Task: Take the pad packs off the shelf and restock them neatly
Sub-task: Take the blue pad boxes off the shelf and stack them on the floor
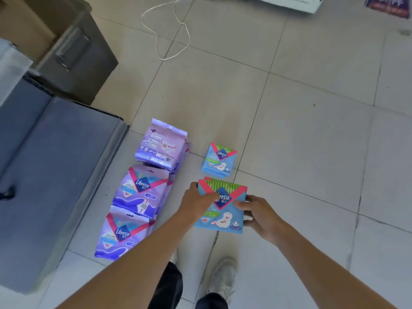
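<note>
The person is standing over a tiled floor and looking down at both outstretched arms. Both hands are holding a blue pad pack low over the tiles, in the near middle of the scene. The left hand is clasping the pack's left edge, with its fingers curled across the front near the brand mark. The right hand is gripping the right edge, thumb on the front and the remaining fingers wrapped around the side. Whether the pack is touching the floor or hanging just above it cannot be told.

Just beyond it, a smaller-looking blue stack of similar packs is lying flat on the floor, close to the held one but apart from it. To the left, three piles of purple packs are running in a line from near to far, each touching the next; the farthest one is showing its printed back, while the two nearer ones are lying face up. Left of that line, a grey shelf base is filling the edge of the scene. Farther away, a looped white cord is trailing across the tiles, and a cardboard box is sitting at the far left. A pale shoe is showing beneath the arms.
</note>
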